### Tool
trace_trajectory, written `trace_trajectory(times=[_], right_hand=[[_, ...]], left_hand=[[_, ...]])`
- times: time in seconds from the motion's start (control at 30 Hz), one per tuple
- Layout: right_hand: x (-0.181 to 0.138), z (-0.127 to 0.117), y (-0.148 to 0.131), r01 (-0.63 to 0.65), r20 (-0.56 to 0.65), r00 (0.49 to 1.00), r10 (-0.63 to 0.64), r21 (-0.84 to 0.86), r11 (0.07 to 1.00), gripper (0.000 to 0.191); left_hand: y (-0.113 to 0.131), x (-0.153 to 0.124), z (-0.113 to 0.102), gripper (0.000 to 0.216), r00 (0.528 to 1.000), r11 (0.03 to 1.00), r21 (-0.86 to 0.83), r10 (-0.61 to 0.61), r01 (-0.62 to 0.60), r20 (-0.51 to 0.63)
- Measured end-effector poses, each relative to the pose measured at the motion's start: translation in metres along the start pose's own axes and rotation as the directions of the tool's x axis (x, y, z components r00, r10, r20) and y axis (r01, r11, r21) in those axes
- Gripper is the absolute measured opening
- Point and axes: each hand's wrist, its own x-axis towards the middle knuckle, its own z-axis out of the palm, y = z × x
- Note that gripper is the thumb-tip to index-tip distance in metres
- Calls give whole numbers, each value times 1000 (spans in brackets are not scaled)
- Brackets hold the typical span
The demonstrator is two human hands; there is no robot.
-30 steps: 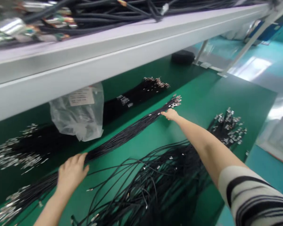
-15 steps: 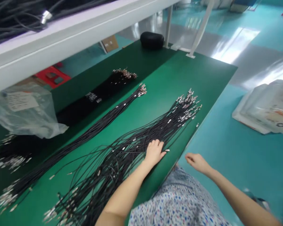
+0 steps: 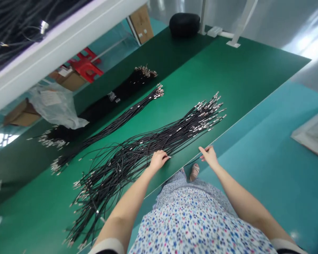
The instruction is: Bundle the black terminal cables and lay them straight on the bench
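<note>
A loose bundle of thin black cables (image 3: pixel 159 139) with silvery metal ends lies along the front of the green table (image 3: pixel 257 70). My left hand (image 3: pixel 158 160) rests at the near side of this bundle, its fingers closed on a cable; a small metal end (image 3: pixel 169 157) pokes out by the fingertips. Just past the table's front edge is my right hand (image 3: pixel 209 156). A single black cable (image 3: pixel 192 162) runs over the edge to its curled lower fingers, which seem to grip it, while thumb and forefinger point toward the table.
Behind lie a narrower cable bundle (image 3: pixel 122 118) and a thick dark one (image 3: pixel 103 106), with a clear plastic bag (image 3: pixel 58 106) over part of it. A white shelf beam (image 3: pixel 69 38) crosses the upper left. A black case (image 3: pixel 184 24) sits near a shelf leg (image 3: pixel 241 24).
My view has tilted down and shifted. My right hand has come in to the table edge, and a cable now shows at its fingers. My left hand stays by the front bundle.
</note>
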Motion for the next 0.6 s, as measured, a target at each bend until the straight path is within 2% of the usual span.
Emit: trace_trajectory(times=[0.13,0.2,0.23,0.27,0.33,0.37,0.4,0.47,0.53,0.6], right_hand=[[4,-8,-10,11,122,992,-8,-25,1000,23],[-8,-15,-22,0,207,978,7,-37,999,25],[-17,-18,-31,-3,290,957,9,-19,1000,27],[-29,-19,-43,-2,395,919,-9,26,1000,29],[-54,-17,-72,0,581,805,-121,205,979,31],[-66,-14,-89,-2,614,762,-206,319,948,32],[-75,-9,-104,2,592,754,-283,430,903,32],[-85,2,-129,45,436,824,-362,587,809,29],[-83,10,-140,95,298,886,-355,634,767,28],[-71,13,-136,119,250,914,-319,586,802,27]], left_hand=[[4,6,-14,21,997,992,-114,-53,47,-51],[16,15,-35,29,992,989,-136,-77,63,-103],[27,21,-47,33,987,983,-173,-78,53,-139],[41,27,-61,35,982,973,-228,-65,23,-177],[76,42,-85,37,969,921,-372,21,-115,-248],[95,49,-93,37,960,877,-438,83,-197,-266],[113,56,-97,36,951,821,-503,142,-269,-276],[140,67,-93,39,949,679,-664,221,-314,-224],[150,77,-75,48,969,571,-795,233,-206,-84],[146,83,-52,54,979,588,-805,198,-83,43]])
